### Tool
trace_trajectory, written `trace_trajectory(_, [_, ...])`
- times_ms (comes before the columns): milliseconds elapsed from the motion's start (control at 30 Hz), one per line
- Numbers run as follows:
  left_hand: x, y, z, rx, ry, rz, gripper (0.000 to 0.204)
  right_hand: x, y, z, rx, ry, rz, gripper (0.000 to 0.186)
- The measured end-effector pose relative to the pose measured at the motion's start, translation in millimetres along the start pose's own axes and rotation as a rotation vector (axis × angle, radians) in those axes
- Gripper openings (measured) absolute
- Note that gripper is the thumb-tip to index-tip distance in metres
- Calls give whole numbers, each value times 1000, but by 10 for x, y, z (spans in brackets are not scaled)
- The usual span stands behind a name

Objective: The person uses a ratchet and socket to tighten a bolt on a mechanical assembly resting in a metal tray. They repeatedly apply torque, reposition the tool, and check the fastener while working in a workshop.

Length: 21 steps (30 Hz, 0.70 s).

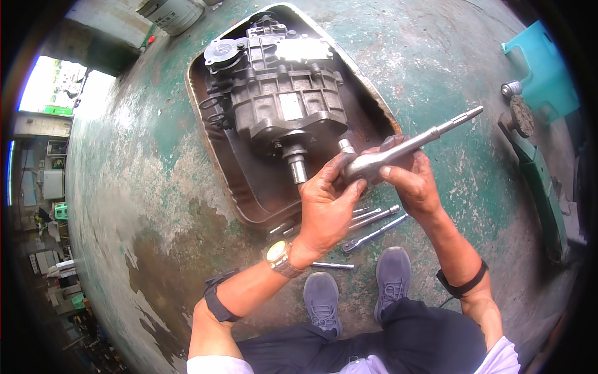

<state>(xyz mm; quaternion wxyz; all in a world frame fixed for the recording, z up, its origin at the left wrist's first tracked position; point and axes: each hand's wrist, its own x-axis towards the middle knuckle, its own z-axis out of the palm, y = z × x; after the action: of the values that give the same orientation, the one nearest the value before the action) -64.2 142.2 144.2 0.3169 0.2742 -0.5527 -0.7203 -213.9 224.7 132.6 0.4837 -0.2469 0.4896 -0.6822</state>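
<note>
Both hands hold a long shiny metal piece [408,148], thick and rounded at one end, with a slim stepped shaft pointing up to the right; its exact kind is not clear. My left hand [327,202] is closed around the thick end, beside a short round metal stub [346,145]. Fingers of my right hand [416,184] wrap the middle from below, thumb on its near side. Just beyond the hands, a grey cast-metal gearbox [286,103] lies in a black tray [227,177], its output shaft [298,168] facing me.
On the floor before my shoes [322,299] lie a ratchet wrench [374,234], several metal bars [374,215] and a short rod [333,266]. A green jack-like tool [539,187] and a turquoise stool [548,75] stand at right. A bucket [174,14] stands far left.
</note>
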Motion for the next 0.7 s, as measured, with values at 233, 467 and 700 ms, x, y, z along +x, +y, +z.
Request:
trace_trajectory(233, [-192,-196,-260,53,43,-71,41,-30,-107,-264,144,133,-109,33])
trace_trajectory(467, [-143,-290,-534,90,35,-228,37,46,-46,-518,292,259,-103,33])
trace_trajectory(700, [166,-420,-637,204,40,-144,34,225,147,-600,377,294,-60,31])
